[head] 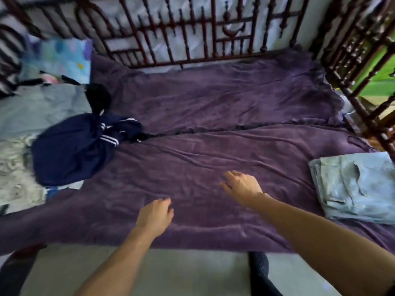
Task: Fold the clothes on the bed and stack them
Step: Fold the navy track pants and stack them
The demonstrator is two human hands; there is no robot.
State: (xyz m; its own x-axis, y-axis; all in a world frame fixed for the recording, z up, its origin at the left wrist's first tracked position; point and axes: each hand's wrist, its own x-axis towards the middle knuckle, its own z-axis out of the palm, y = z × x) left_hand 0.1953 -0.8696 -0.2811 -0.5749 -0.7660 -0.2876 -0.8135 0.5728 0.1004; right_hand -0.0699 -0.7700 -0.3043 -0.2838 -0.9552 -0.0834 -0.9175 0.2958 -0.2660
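A home bedroom: a bed (213, 163) under a purple blanket (213, 99), fenced by a carved dark wooden rail (192, 35), with clothes (72, 146) and a patterned pillow (62, 58) on it.

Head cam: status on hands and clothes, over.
Left hand and right hand open, empty, above the blanket. Jeans folded at right; navy jacket crumpled at left. Only blanket between hands and jacket.

purple-covered bed (213, 99), carved dark-red wooden rails (186, 39), pale wall (307, 22) behind, grey floor (181, 274)
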